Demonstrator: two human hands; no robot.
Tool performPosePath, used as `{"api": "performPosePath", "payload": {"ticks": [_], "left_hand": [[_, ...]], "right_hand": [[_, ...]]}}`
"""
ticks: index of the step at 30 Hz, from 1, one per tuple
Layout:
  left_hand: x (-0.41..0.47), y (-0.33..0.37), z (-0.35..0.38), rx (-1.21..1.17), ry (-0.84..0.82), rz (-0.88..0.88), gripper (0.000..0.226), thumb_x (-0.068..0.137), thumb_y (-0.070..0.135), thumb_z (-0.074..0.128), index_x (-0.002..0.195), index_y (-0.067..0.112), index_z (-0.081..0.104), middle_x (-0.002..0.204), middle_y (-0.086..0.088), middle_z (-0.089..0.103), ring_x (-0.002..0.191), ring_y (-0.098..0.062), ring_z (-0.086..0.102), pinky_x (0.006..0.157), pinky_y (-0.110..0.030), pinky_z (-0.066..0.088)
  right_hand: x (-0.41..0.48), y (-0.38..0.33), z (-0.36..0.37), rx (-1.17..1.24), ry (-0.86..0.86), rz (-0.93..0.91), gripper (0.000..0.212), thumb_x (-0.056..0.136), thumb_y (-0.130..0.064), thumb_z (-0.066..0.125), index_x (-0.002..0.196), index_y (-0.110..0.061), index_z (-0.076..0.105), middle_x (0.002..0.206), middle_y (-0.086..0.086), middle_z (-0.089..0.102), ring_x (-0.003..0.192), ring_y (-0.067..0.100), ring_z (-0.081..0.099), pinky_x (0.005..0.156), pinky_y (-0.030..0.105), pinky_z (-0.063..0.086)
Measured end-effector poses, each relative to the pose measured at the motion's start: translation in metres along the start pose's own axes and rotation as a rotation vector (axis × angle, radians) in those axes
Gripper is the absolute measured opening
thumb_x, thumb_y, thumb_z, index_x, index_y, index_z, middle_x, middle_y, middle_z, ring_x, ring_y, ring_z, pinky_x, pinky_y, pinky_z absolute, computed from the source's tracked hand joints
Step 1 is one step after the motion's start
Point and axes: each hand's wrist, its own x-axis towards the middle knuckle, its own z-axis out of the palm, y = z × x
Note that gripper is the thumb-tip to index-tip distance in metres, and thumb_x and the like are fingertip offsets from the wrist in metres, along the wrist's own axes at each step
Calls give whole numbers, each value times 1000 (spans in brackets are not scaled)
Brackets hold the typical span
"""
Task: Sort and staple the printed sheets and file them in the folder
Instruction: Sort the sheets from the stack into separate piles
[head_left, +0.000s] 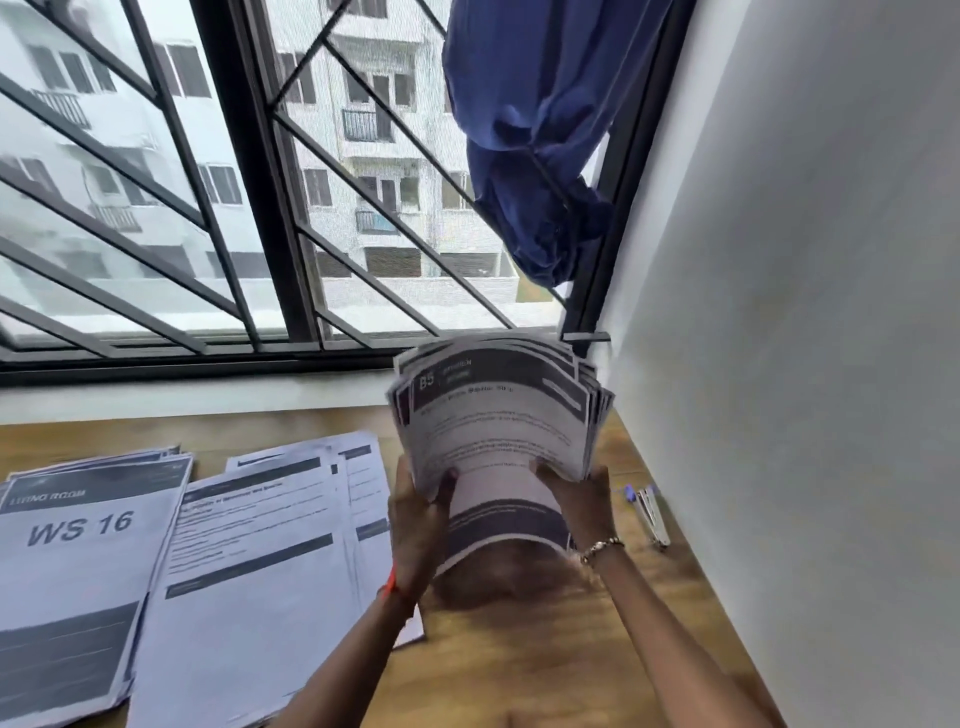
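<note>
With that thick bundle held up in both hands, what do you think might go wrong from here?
1. The fanned stack is pinched only at its lower edge by the left hand and right hand; sheets may slip and scatter.
2. Dropped sheets might mix into the sorted piles on the desk.
3. The stapler lies near the wall, so reaching it would free one hand.

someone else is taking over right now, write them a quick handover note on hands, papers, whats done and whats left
Left hand: grip closed on the left lower edge of the held stack.
Right hand: grip closed on its right lower edge. The stack is raised off the wooden desk, fanned at the top, its front sheet curling toward the camera.
WS 16 pile: flat at far left of the desk.
Second pile: loosely spread, just left of the left hand.
Stapler: on the desk by the wall, right of the right hand, untouched.
Done: two piles laid out.
Left: sort the held stack, staple the sets, file them. No folder is in view.
</note>
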Motion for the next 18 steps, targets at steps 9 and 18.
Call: {"api": "performPosePath", "payload": {"ticks": [9, 18], "left_hand": [[2, -19, -9, -147, -145, -201, 18, 75, 10, 77, 91, 14, 69, 84, 4, 72, 79, -15, 68, 64, -24, 54], [31, 6, -14, -420, -294, -294, 24, 72, -6, 74, 91, 9, 69, 79, 4, 75, 74, -14, 70, 63, -21, 55]], "right_hand": [[-13, 9, -4, 144, 31, 145, 30, 70, 2, 76, 67, -19, 56, 64, -16, 64, 56, -7, 59, 51, 5, 44], [12, -12, -11, 29, -53, 100, 14, 69, -2, 78, 79, -6, 70, 82, 4, 67, 50, -12, 58, 50, 7, 47]]}}
